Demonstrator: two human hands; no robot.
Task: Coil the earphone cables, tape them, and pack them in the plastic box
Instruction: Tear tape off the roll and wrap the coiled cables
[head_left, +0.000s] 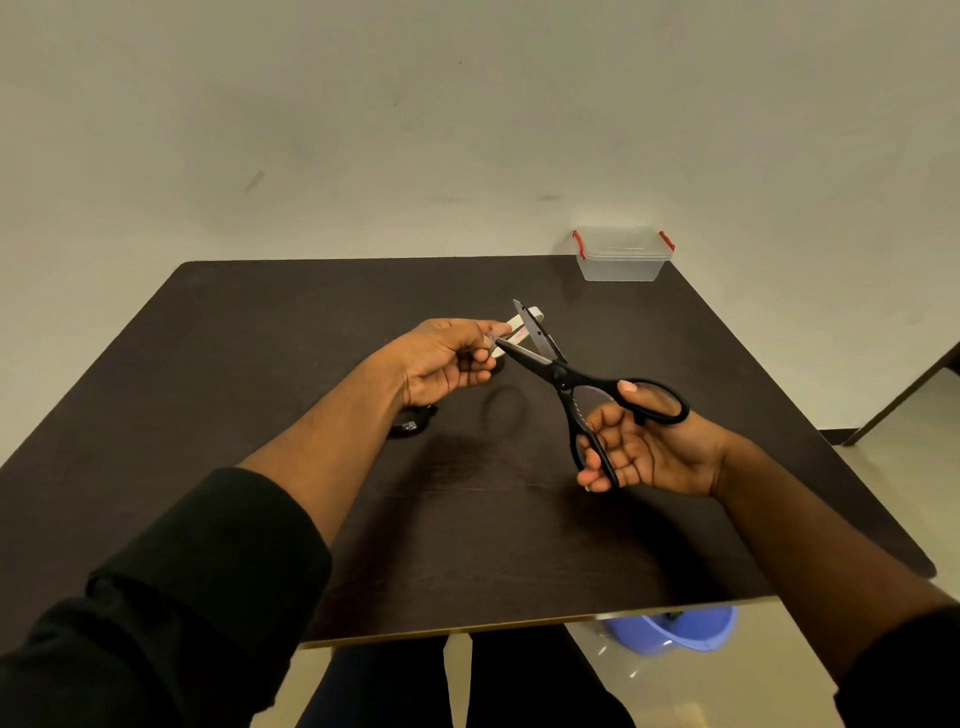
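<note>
The person's left hand (447, 364) is pinched shut on a short strip pulled off a tape roll (524, 332), which sits on the table at about 12 o'clock from the hands. The right hand (639, 447) is wrapped around the handles of black scissors (558, 371), thumb through one loop, blades spread wide with the tape strip between them. Looks like the cut is about to happen.

A coiled earphone cable (506, 410) lies on the dark table (260, 338) right under the scissors, roughly 6 o'clock from the blades, and another dark bundle (413, 423) peeks out from beneath the left wrist; hard to tell exactly what it is. The plastic box (622, 254) with red clips is way off at 1 o'clock, at the far corner.

What could go sideways: those fingertips sit really close to the blade, so a sloppy snip could nick them. Also if the strip goes slack it'll probably fold and stick to itself or the blades.
</note>
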